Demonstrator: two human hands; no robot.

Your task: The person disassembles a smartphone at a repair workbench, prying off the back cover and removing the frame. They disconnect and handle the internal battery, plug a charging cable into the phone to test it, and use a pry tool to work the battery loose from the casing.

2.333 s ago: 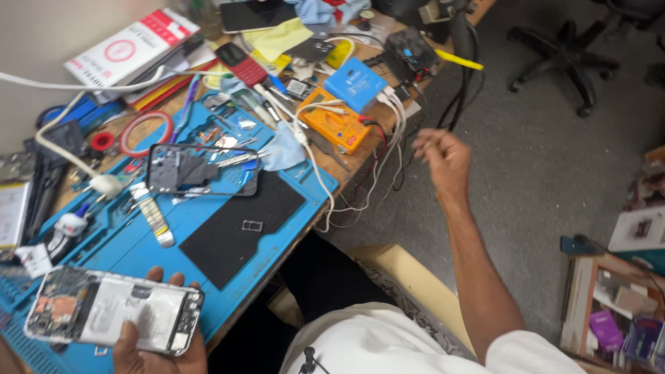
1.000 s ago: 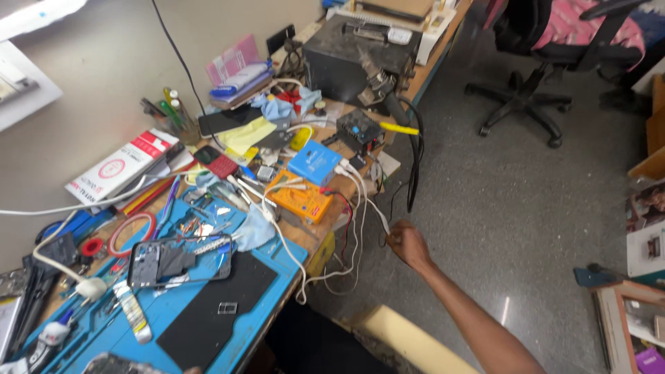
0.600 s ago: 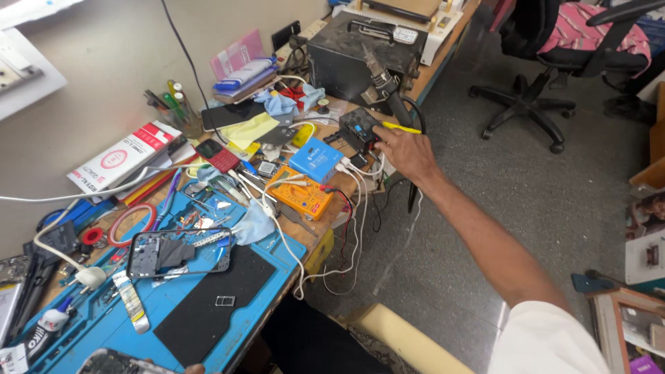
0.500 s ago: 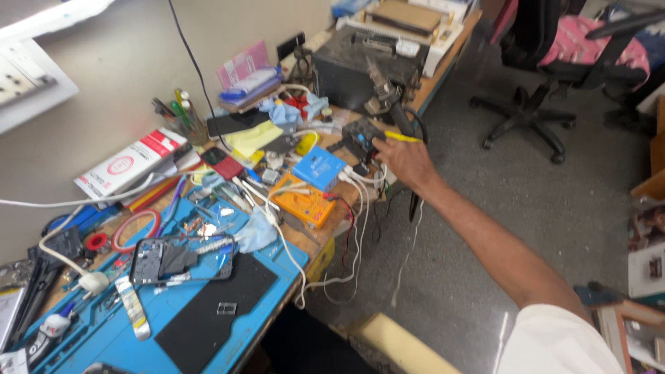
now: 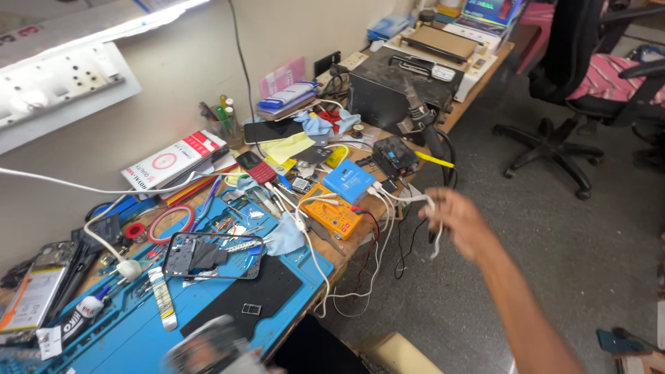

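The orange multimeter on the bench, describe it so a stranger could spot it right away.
Start at the blue silicone work mat covering the near end of the cluttered bench. Just past its far right corner, at the bench's front edge, lies the flat orange plastic multimeter, beside a small blue box. It alone is orange with a round dial.

Lower left of the frame I see a blue work mat (image 5: 131,332), an open phone frame (image 5: 213,255) on it. Mid-frame sits an orange multimeter (image 5: 334,210); upper right, a black office chair (image 5: 589,83).
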